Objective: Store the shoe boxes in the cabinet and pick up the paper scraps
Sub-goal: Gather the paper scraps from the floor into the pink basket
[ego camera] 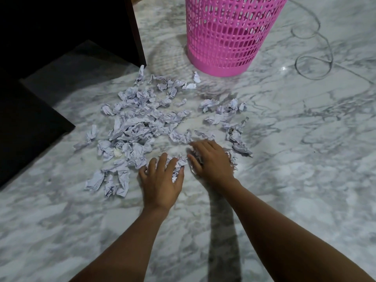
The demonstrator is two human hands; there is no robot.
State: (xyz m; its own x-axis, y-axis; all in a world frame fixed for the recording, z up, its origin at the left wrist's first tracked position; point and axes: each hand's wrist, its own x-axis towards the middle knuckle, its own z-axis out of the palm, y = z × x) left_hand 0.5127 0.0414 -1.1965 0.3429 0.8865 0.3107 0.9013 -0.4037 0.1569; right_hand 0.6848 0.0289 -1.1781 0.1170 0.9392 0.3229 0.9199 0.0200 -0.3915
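Several crumpled white paper scraps [142, 123] lie scattered over the marble floor [295, 159] in the middle of the head view. My left hand [161, 180] is at the near edge of the pile, its fingers curled round a few scraps. Beside it, my right hand [211, 159] lies palm down on more scraps, fingers curled over them. A pink plastic lattice basket [227, 33] stands upright beyond the pile. No shoe boxes are in view.
A dark wooden cabinet [67, 25] fills the upper left, with a dark edge [30, 123] jutting out low on the left. A thin cord [313, 58] loops on the floor to the right of the basket.
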